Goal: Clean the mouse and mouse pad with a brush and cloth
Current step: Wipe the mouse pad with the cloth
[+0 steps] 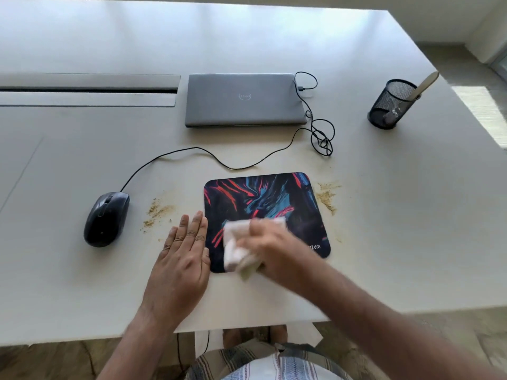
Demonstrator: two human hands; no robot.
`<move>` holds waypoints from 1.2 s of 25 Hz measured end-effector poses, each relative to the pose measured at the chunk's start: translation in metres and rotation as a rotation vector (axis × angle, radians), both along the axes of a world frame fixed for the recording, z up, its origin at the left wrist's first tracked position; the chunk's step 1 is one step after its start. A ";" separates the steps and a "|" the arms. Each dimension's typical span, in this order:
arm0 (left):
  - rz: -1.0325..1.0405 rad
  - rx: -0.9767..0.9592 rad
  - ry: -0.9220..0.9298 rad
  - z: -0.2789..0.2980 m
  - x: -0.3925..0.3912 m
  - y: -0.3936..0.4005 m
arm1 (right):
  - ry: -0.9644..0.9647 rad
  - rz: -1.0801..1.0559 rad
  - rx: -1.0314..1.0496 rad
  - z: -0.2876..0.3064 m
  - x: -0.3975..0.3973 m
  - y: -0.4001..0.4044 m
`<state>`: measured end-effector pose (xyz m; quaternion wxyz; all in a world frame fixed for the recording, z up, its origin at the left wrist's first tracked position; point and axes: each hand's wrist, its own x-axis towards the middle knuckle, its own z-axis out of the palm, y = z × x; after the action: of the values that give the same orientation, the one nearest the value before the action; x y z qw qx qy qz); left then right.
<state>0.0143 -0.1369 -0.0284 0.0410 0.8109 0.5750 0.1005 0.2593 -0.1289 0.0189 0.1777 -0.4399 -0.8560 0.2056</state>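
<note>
A dark mouse pad with red and blue streaks lies on the white desk near the front edge. My right hand, blurred, grips a crumpled white cloth on the pad's near left part. My left hand lies flat with straight fingers on the desk, touching the pad's left edge. A black wired mouse sits on the desk left of the pad. A brush with a pale handle stands in a black mesh cup at the far right.
Tan crumbs lie on the desk left and right of the pad. A closed grey laptop sits behind it, and the mouse cable loops across to it. The desk's front edge is close to my body.
</note>
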 end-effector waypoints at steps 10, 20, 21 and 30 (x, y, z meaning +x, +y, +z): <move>-0.022 -0.011 0.005 0.002 -0.002 0.000 | -0.041 0.175 -0.042 0.011 -0.023 0.005; 0.019 -0.096 -0.141 0.015 0.001 0.000 | -0.065 -0.089 0.120 0.033 0.048 0.018; 0.036 -0.112 -0.225 0.022 0.003 -0.002 | -0.048 -0.111 0.154 0.034 0.044 0.017; 0.394 -0.736 -1.357 0.096 0.043 -0.013 | 0.060 0.008 0.341 0.038 -0.014 0.017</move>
<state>0.0570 -0.1496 0.0676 0.6290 0.3906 0.5536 0.3811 0.2453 -0.1117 0.0573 0.2744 -0.3937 -0.8745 0.0708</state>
